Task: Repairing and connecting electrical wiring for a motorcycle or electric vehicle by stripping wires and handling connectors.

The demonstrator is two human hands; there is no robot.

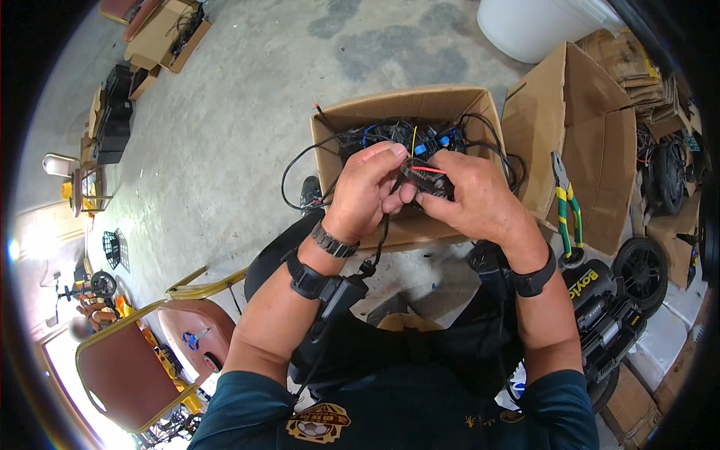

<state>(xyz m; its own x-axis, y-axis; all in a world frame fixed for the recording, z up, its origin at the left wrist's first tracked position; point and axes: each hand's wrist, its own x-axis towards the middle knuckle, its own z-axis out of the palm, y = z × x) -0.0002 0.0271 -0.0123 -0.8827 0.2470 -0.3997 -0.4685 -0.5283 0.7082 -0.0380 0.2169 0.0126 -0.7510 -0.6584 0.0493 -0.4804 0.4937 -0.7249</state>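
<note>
My left hand [364, 184] and my right hand [480, 191] come together over an open cardboard box [405, 101]. Between them both hands pinch a small black part [435, 182] with a red wire [429, 169] across it. Fingers cover much of this part, so its exact kind is unclear. A black cable [384, 232] hangs down below my left fingers. Inside the box lies a tangle of black cables [379, 133] with blue connectors [421, 149] and a yellow wire [414, 139]. One black cable loops out over the box's left side.
Pliers [568, 206] with green and yellow handles rest at the right, by a second open carton [536, 127]. A white bucket [536, 30] stands behind it. Black wheels [640, 276] lie farther right. At the left, a brown chair [196, 330] carries blue-handled scissors [193, 340].
</note>
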